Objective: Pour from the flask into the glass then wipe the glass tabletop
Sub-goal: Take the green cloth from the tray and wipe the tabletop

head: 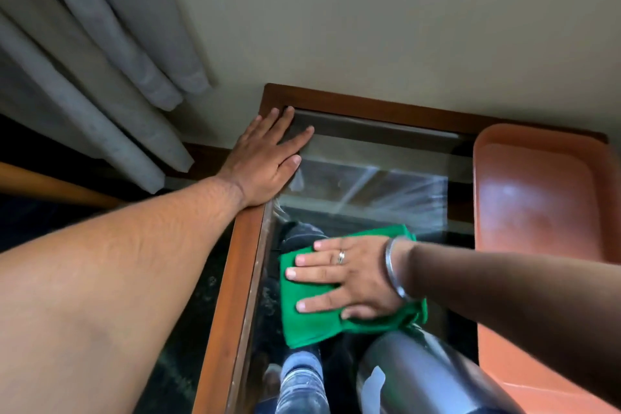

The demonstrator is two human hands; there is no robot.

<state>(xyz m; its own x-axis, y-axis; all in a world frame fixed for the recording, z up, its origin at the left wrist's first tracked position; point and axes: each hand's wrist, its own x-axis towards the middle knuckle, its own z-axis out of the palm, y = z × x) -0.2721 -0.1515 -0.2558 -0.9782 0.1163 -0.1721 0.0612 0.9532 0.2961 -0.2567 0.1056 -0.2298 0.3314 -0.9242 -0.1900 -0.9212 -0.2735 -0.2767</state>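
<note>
Glass tabletop (369, 185) fills the middle of our view, set in a wooden frame (232, 279) and pushed against a pale wall (369, 10), with grey curtains (84, 60) hanging at the far left. We see streaks across the far part of the pane. An orange tray (537, 212) lies along the right edge of the table. Next in size, a metal flask (420, 376) stands at the near end, partly under our right forearm. We cannot make out the drinking glass with certainty. Our left hand (265, 161) lies flat on the far left corner, fingers spread, palm on the frame and fingertips on the pane, gripping nothing. A green cloth (312, 323) lies on the pane just beyond the flask. Our right hand (353, 279) presses down on it, palm flat and fingers spread. A ring (341, 257) and a metal bangle (393, 269) sit on that hand and wrist.
</note>
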